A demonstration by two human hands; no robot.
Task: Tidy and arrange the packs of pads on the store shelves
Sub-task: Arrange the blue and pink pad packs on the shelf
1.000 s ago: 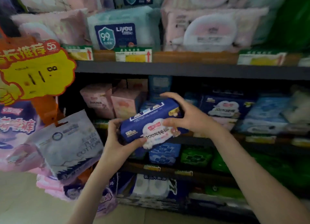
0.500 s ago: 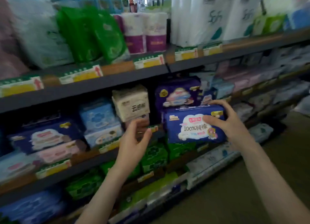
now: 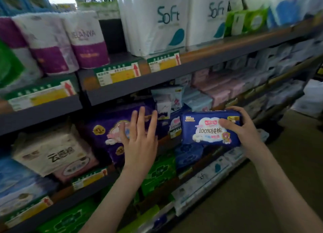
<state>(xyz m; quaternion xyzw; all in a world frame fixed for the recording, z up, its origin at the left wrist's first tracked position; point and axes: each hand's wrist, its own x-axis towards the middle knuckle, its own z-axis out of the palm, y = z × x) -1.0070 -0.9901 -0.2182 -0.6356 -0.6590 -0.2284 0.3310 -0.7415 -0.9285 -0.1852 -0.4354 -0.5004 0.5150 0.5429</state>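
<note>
- We're gripping the blue pack (image 3: 208,128) in our right hand (image 3: 244,129), thumb pressing on the front and fingers curling over the top edge.
- The pack is hanging in the air just in front of the middle shelf (image 3: 104,182), with its long axis running left-right.
- Our left hand (image 3: 139,140) is hovering empty with fingers spread in front of the purple pack (image 3: 104,128); we can't tell if it's touching.
- We're guessing the gap is lying just behind the blue pack, so the right hand is nearer.
</note>
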